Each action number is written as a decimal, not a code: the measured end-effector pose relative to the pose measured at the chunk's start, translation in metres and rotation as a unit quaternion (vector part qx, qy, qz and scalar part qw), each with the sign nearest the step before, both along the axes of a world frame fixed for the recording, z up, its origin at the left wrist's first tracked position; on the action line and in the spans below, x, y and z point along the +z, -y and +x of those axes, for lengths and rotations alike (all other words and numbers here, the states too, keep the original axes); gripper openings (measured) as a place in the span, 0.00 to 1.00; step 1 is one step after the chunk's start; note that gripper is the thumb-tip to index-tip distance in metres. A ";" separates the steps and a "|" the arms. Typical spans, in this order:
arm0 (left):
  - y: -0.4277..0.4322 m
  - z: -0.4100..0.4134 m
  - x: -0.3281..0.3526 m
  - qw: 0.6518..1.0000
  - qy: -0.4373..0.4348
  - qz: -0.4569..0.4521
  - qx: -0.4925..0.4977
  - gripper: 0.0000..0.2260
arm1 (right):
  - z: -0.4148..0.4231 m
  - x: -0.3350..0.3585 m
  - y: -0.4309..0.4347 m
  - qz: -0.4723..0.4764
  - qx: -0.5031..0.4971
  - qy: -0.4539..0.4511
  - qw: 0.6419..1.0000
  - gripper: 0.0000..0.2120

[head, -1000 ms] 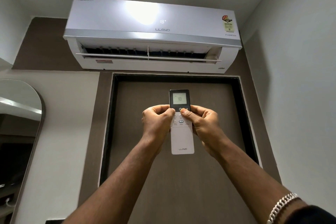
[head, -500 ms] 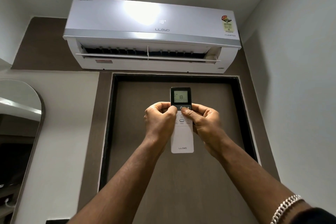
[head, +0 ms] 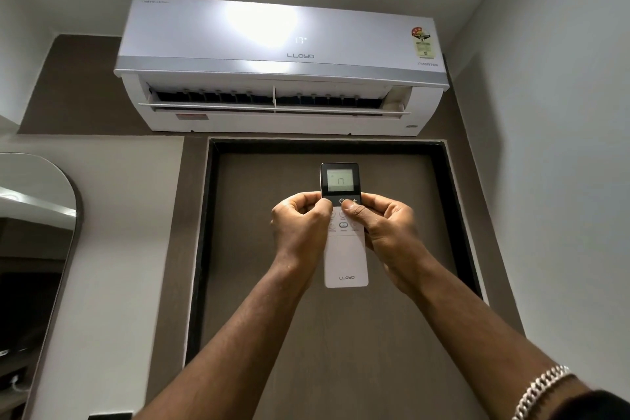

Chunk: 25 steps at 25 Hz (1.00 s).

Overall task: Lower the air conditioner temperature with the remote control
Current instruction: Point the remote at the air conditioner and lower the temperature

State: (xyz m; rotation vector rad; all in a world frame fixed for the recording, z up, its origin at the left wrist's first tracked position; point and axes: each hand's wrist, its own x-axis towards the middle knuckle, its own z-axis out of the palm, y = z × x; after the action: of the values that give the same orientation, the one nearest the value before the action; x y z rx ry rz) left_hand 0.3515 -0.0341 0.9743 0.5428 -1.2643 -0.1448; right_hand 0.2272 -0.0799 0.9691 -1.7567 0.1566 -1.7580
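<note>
A white remote control [head: 345, 259] with a dark top and a lit screen reading 17 is held upright in front of a brown door. My left hand [head: 300, 225] grips its left edge, thumb pressed on the upper left buttons. My right hand [head: 385, 232] grips the right edge, thumb resting by the power button. High on the wall hangs the white air conditioner [head: 279, 65], its flap open and its front display showing 17.
A brown door [head: 327, 334] with a dark frame stands straight ahead under the unit. An arched mirror [head: 34, 266] hangs on the left wall. A plain grey wall runs along the right. A silver bracelet [head: 538, 389] circles my right wrist.
The remote's screen and the air conditioner's display both went from 18 to 17. My hands and the remote rose slightly.
</note>
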 end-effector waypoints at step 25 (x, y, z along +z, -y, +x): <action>0.013 0.002 -0.010 0.999 0.003 0.017 -0.039 0.05 | -0.003 -0.007 0.011 -0.012 0.003 -0.012 1.000 0.11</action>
State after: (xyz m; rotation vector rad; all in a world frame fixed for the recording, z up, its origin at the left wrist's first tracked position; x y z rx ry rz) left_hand 0.3537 -0.0467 0.9640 0.5236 -1.2913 -0.2304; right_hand 0.2246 -0.0909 0.9625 -1.7944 0.1401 -1.7421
